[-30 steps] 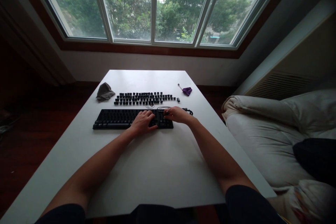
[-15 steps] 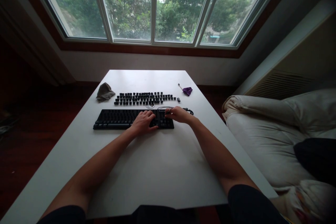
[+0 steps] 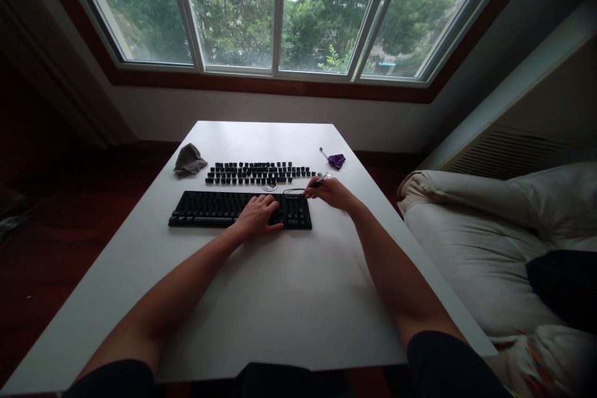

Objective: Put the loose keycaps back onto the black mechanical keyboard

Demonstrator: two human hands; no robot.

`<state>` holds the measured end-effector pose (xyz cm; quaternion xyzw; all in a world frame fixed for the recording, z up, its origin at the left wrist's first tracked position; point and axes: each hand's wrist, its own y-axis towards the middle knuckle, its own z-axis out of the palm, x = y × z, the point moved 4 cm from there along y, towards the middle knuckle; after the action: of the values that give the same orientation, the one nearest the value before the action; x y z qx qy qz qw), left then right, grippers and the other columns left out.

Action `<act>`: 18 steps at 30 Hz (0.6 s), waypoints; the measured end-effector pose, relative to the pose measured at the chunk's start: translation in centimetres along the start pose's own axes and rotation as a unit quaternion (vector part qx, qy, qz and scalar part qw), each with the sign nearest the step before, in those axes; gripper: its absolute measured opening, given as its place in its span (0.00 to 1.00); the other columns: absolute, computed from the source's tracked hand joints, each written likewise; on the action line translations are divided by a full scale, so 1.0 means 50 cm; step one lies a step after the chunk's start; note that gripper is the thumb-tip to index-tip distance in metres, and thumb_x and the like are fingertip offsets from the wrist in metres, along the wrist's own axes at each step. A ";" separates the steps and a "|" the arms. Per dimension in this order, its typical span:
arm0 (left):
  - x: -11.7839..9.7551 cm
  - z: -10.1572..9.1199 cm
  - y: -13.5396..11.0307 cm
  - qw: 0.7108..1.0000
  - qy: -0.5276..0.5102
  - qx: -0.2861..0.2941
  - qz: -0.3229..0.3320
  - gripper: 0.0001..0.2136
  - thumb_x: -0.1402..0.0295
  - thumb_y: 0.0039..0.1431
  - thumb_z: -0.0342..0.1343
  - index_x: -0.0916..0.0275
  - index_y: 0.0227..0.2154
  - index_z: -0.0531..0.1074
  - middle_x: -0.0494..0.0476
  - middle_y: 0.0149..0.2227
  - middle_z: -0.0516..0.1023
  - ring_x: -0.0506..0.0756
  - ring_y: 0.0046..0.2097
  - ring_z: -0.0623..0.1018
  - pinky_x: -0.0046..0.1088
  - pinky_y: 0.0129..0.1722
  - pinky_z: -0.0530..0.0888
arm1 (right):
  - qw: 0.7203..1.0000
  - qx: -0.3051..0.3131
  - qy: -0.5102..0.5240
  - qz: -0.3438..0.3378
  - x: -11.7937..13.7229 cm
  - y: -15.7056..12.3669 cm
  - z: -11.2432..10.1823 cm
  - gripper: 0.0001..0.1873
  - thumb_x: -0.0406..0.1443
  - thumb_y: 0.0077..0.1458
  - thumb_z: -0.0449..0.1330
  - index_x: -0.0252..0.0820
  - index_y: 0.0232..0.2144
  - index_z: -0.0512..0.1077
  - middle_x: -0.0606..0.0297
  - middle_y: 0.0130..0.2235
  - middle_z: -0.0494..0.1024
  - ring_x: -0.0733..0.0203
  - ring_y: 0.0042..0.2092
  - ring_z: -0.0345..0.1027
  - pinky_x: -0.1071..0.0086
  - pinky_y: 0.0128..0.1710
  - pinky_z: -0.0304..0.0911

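Observation:
A black keyboard [image 3: 209, 208] lies on the white table [image 3: 261, 298]. My left hand [image 3: 257, 214] rests on its right half with fingers spread, holding nothing. At the keyboard's upper right corner my right hand [image 3: 330, 191] pinches a slim tool [image 3: 318, 183], dark toward its front and shiny at its other end. Its exact kind is too small to make out. The tool's tip is close to the number pad [image 3: 296, 214]; whether it touches is unclear. Behind the keyboard, loose black keycaps [image 3: 256, 173] stand in rows.
A grey cloth [image 3: 189, 160] lies at the table's far left. At the far right are a purple cloth [image 3: 336, 161] and a small thin stick [image 3: 323, 153]. A cable [image 3: 293, 190] runs behind the keyboard. A pale sofa [image 3: 466, 242] stands to the right.
My right hand has moved slightly up and right, off the number pad toward the keyboard's corner, and the tool shows more. My left hand keeps its place on the keyboard.

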<state>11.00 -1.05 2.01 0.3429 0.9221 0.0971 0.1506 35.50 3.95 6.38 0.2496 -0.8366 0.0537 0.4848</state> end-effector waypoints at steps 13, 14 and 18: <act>-0.011 -0.027 0.004 0.980 -0.155 -0.113 -0.061 0.13 0.57 0.63 0.56 0.58 0.45 0.71 0.57 0.42 0.76 0.59 0.46 0.74 0.37 0.48 0.70 | 0.999 -0.034 -0.019 -0.032 0.071 0.003 0.072 0.17 0.48 0.55 0.64 0.41 0.36 0.77 0.62 0.32 0.80 0.56 0.36 0.74 0.65 0.36 0.70; -0.012 -0.029 0.004 0.975 -0.174 -0.120 -0.065 0.12 0.57 0.63 0.55 0.58 0.44 0.71 0.57 0.41 0.76 0.58 0.45 0.75 0.36 0.47 0.71 | 0.999 -0.036 -0.026 -0.030 0.072 0.003 0.077 0.16 0.48 0.55 0.64 0.41 0.36 0.77 0.62 0.31 0.80 0.56 0.36 0.74 0.66 0.36 0.69; -0.008 -0.030 0.004 0.956 -0.244 -0.140 -0.087 0.11 0.58 0.63 0.55 0.59 0.41 0.72 0.55 0.38 0.76 0.55 0.40 0.76 0.32 0.42 0.72 | 0.998 -0.041 -0.028 -0.042 0.077 -0.001 0.093 0.17 0.48 0.57 0.62 0.41 0.36 0.76 0.63 0.31 0.79 0.59 0.33 0.73 0.67 0.35 0.68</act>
<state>10.91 -1.30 3.54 0.2498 0.8609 0.1256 0.4251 30.29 0.96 7.16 0.2657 -0.8401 -0.0076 0.4729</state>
